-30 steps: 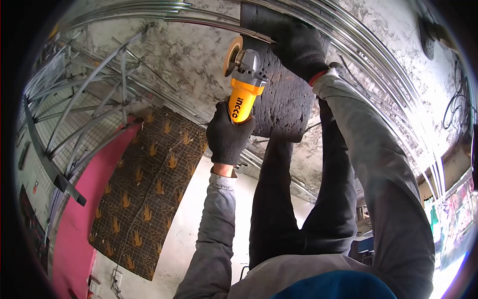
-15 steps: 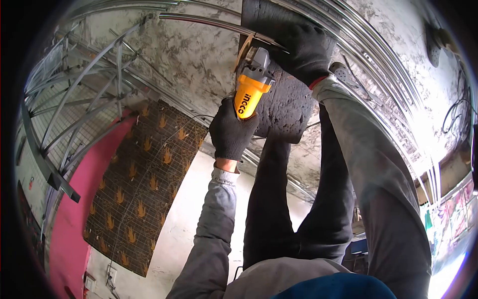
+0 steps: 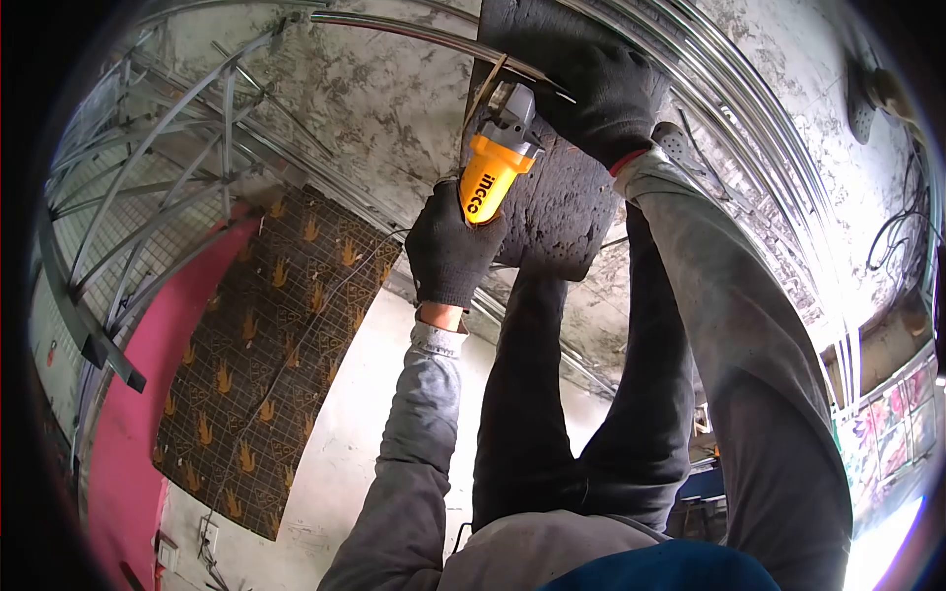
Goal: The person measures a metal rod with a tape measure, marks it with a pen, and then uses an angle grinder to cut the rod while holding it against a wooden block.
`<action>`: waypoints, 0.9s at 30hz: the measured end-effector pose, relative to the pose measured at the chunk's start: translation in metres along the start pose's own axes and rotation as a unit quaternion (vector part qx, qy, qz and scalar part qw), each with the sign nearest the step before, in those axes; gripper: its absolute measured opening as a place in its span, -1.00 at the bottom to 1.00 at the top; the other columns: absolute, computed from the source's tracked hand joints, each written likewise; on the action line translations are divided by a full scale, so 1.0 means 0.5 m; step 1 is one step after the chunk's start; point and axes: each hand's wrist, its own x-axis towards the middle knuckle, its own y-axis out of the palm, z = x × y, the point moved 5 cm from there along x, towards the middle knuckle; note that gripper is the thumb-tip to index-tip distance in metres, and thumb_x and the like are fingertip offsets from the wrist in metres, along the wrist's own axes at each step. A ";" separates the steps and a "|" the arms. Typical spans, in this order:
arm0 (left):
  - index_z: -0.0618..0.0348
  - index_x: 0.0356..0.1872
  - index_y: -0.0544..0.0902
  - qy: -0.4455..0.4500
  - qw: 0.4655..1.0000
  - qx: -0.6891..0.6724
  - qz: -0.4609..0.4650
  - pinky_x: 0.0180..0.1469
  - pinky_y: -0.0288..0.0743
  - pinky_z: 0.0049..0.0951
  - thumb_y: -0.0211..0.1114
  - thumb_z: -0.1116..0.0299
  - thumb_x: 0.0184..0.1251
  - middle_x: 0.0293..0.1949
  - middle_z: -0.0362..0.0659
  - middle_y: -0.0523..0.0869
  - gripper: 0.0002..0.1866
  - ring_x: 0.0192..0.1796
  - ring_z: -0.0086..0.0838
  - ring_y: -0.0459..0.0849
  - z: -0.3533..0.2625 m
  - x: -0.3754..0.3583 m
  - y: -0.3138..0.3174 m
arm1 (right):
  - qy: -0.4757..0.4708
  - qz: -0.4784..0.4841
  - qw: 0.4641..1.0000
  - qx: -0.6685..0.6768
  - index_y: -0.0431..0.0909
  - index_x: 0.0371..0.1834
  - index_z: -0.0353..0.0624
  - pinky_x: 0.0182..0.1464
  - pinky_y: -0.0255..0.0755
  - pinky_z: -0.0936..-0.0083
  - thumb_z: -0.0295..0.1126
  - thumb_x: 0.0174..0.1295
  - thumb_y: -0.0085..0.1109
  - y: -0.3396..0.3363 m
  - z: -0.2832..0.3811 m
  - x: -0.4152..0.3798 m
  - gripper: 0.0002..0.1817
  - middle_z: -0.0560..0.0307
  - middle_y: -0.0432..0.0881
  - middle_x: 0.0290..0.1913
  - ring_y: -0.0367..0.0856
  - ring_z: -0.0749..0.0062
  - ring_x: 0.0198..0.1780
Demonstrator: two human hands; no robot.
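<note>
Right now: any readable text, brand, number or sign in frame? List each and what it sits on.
"INGCO" - black letters on the yellow body of the angle grinder, held in the left hand.
Colored panels at the far right edge: pictures only, too blurred to read any text.
Nothing readable on the right hand, the metal rod or the patterned mat.

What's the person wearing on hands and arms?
Both hands wear black knit gloves: left hand, right hand. The right glove shows a red cuff edge. Both arms are in grey long sleeves, loose and creased, dusty-looking.
</note>
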 end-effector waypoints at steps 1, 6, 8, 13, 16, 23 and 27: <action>0.13 0.02 0.67 0.003 1.000 0.000 0.000 -0.14 0.74 -0.10 0.61 0.11 0.12 -0.19 0.01 0.82 -0.49 -0.17 -0.01 0.85 0.000 0.001 0.000 | -0.001 0.001 1.000 0.000 0.85 -0.09 0.18 0.16 0.46 0.01 0.01 0.18 0.47 0.000 0.001 0.001 -0.69 0.18 0.78 -0.02 0.67 0.04 0.13; 0.12 0.05 0.67 -0.005 1.000 -0.001 0.008 -0.11 0.74 -0.09 0.61 0.12 0.12 -0.17 0.01 0.82 -0.48 -0.14 -0.02 0.85 0.000 0.000 0.001 | -0.005 0.003 1.000 -0.002 0.86 -0.10 0.17 0.11 0.51 0.05 0.02 0.19 0.48 0.000 0.002 0.002 -0.69 0.18 0.80 -0.06 0.70 0.06 0.06; 0.12 0.06 0.67 0.001 1.000 -0.011 0.004 -0.11 0.74 -0.10 0.61 0.12 0.12 -0.17 0.00 0.82 -0.47 -0.14 -0.02 0.85 0.001 -0.001 0.000 | -0.005 0.003 1.000 -0.003 0.86 -0.10 0.17 0.08 0.53 0.07 0.02 0.19 0.49 -0.001 0.003 0.002 -0.69 0.18 0.80 -0.07 0.72 0.07 0.03; 0.11 0.04 0.67 0.001 1.000 -0.009 0.000 -0.12 0.74 -0.12 0.62 0.11 0.12 -0.18 0.00 0.82 -0.48 -0.15 -0.03 0.85 0.000 0.001 -0.002 | -0.011 0.004 1.000 -0.002 0.86 -0.10 0.17 0.03 0.58 0.12 0.03 0.20 0.50 0.000 0.001 0.007 -0.69 0.18 0.82 -0.11 0.75 0.09 -0.04; 0.10 0.02 0.66 -0.001 1.000 -0.010 -0.006 -0.14 0.73 -0.13 0.62 0.11 0.12 -0.20 0.00 0.83 -0.50 -0.18 -0.04 0.85 0.000 0.003 -0.005 | -0.017 0.007 1.000 -0.001 0.86 -0.11 0.16 -0.01 0.61 0.15 0.03 0.20 0.51 0.000 0.001 0.012 -0.69 0.18 0.83 -0.13 0.77 0.10 -0.08; 0.09 -0.03 0.69 0.013 0.999 -0.030 -0.020 -0.17 0.73 -0.14 0.62 0.11 0.13 -0.21 -0.02 0.83 -0.54 -0.21 -0.04 0.85 0.002 0.003 -0.004 | -0.022 0.016 1.000 0.000 0.87 -0.11 0.16 -0.07 0.66 0.19 0.03 0.21 0.52 0.000 -0.002 0.015 -0.69 0.18 0.85 -0.18 0.81 0.12 -0.15; 0.09 -0.01 0.70 0.015 0.999 -0.028 -0.028 -0.18 0.73 -0.14 0.62 0.11 0.12 -0.21 -0.03 0.83 -0.54 -0.21 -0.05 0.85 0.000 0.007 0.002 | -0.035 0.005 0.999 -0.001 0.86 -0.10 0.16 -0.03 0.63 0.14 0.01 0.19 0.53 0.005 -0.005 0.013 -0.69 0.18 0.84 -0.15 0.81 0.11 -0.12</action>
